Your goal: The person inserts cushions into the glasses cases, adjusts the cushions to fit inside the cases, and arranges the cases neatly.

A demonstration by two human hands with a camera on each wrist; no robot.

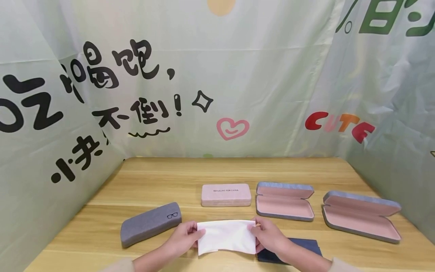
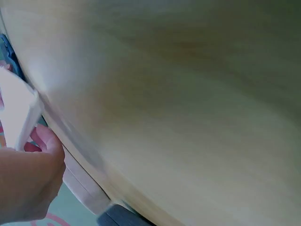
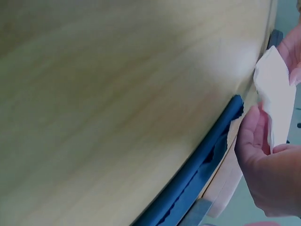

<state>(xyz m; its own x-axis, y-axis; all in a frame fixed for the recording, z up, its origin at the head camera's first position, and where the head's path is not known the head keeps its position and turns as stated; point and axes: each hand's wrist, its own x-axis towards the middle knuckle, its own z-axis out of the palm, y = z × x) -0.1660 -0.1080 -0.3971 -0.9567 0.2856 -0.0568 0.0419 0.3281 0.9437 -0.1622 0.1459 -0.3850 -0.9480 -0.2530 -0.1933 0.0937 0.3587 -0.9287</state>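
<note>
A wood-grain table [image 1: 159, 173] spreads beneath the person's hands. Well to the right of the right hand [image 1: 268, 233] lies a large open case [image 1: 365, 224]; a closed grey case [image 1: 149, 224] rests just beside the left hand [image 1: 186, 235], on its outer side. A smaller open case [image 1: 284, 207] sits ahead of the right hand, and a closed pink case [image 1: 225, 194] ahead, between the two. A navy cloth [image 1: 306, 245] lies below the right wrist. The white sheet [image 1: 225, 236] is between the hands, raised off the table, its long axis running from left hand to right. Each hand pinches one short end, thumb on the near face. The step in hand looks like holding the sheet stretched; the next move seems to call for even tension from both sides.
</note>
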